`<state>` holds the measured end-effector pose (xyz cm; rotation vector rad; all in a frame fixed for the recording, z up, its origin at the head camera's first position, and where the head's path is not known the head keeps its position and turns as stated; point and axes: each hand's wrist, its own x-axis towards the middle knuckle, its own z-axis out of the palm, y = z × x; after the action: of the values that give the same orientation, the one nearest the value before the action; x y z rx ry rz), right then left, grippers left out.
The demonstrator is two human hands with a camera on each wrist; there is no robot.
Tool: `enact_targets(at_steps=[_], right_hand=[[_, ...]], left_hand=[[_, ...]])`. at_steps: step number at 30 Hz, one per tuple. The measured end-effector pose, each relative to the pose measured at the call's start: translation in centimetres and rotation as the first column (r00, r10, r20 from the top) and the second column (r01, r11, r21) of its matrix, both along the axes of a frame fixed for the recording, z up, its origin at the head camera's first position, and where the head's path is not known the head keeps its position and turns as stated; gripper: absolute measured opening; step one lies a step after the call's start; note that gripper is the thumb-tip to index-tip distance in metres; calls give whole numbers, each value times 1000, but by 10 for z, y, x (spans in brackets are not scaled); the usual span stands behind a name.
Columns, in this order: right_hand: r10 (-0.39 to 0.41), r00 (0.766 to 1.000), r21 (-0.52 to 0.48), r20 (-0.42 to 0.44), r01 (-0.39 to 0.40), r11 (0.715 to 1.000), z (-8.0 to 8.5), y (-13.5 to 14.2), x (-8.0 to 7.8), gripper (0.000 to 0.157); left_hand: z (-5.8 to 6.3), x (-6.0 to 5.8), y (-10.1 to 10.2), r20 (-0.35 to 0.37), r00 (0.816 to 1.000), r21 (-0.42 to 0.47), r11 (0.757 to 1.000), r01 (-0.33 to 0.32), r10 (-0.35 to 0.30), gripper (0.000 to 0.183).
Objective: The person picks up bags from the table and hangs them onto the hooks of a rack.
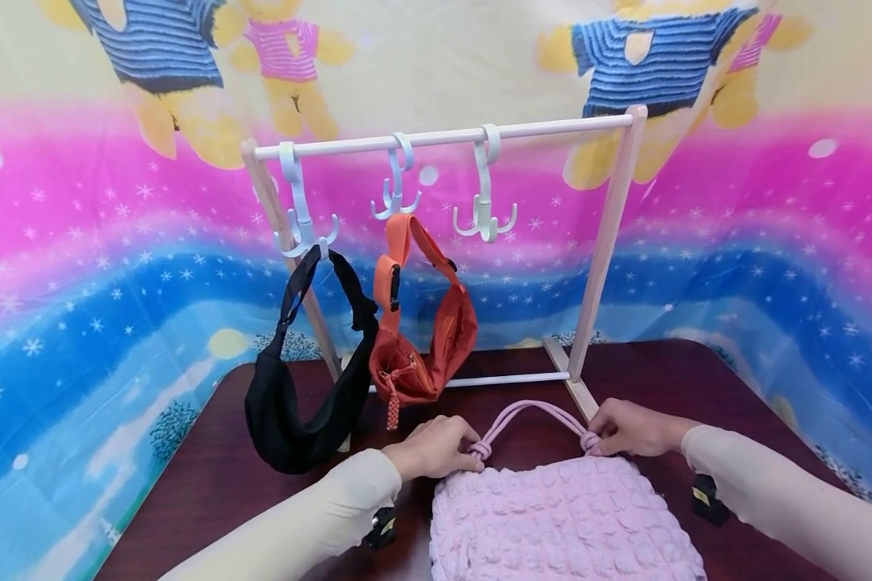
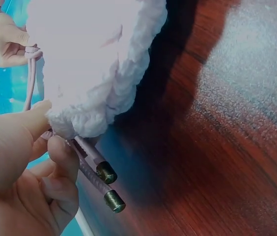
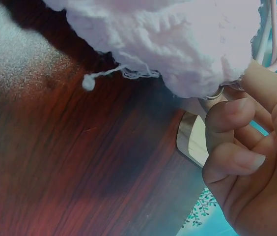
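Note:
A pink puffy handbag is at the front of the table, its rope handle arching up between two knots. My left hand pinches the bag's top corner beside the left knot. At the right knot, my right hand pinches the other corner. Two metal-tipped cord ends dangle below the left fingers in the left wrist view. In the right wrist view, the bag's pale fabric meets the right thumb, and a loose thread trails from its edge.
Behind the bag stands a wooden rack with a white hook on its bar. A black bag hangs from the left hook, and an orange bag from the middle hook. The dark table lies beneath.

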<state>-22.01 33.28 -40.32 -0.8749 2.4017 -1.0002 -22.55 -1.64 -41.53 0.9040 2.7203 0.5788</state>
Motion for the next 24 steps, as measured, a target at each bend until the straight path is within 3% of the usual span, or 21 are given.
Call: enact_targets(at_steps=[10,24], right_hand=[[30,999,-30,-34,-31,999,4,2,1,7],[80,996,-88,-36,-83,993,12,5,0,15]], left_hand=[[0,1,-2,3,999,70,996,-46,45,26],[6,2,-5,26,1000,167,986,-21,17,10]])
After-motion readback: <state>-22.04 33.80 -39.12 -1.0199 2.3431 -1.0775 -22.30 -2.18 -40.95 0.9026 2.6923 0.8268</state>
